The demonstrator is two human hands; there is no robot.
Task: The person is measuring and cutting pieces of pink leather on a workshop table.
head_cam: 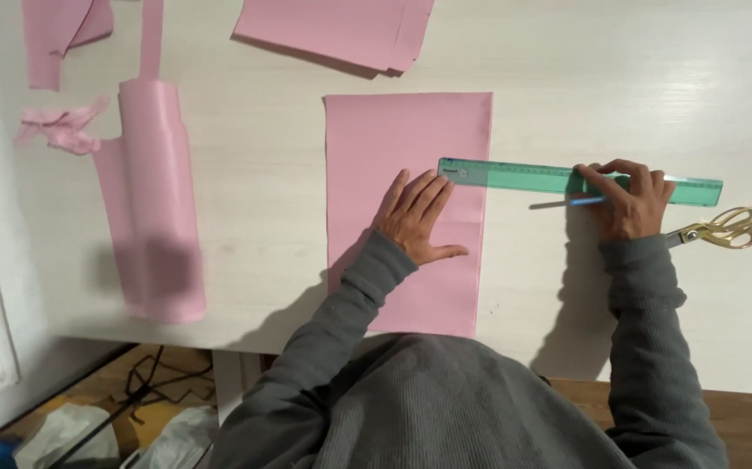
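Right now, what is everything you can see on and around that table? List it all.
paper sheet: 1, pink, table centre, under left hand
ruler: 1, green, end overlapping the sheet's right edge
pen: 1, thin, under right hand; colour unclear
scissors: 1, gold, right of right hand
paper roll: 1, pink, left
paper stack: 1, pink, top
paper scraps: several, pink, top left
table: 1, pale wood
left hand: flat on the sheet
right hand: on the ruler, with the pen

No packages, labels, signs or screens are visible.
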